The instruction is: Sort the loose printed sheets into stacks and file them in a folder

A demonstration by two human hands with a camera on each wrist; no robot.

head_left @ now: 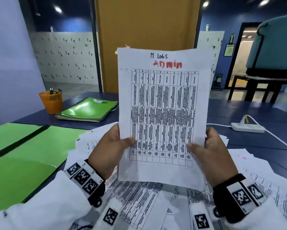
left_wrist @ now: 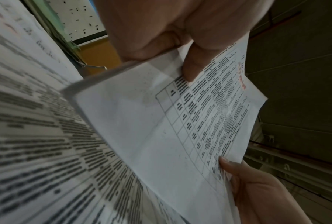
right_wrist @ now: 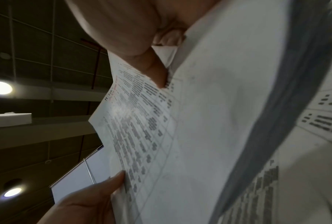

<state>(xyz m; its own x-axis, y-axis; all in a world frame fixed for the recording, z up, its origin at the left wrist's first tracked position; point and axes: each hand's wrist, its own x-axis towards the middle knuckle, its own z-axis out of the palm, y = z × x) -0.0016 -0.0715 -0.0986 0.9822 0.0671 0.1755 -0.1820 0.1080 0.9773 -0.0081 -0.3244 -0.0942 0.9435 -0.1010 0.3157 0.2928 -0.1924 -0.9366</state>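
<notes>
Thin white printed sheet held up mid-frame, left hand and right hand pinching its lower sides, thumbs in front, only head view shows shiny green folder lower left, loose sheets underneath

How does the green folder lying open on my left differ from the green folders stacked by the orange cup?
The open folder lies spread flat near the person; the stacked folders are closed, piled farther back. The top stacked folder carries a white label; the open folder shows none. Both are bright green and rest on the blue table.
</notes>
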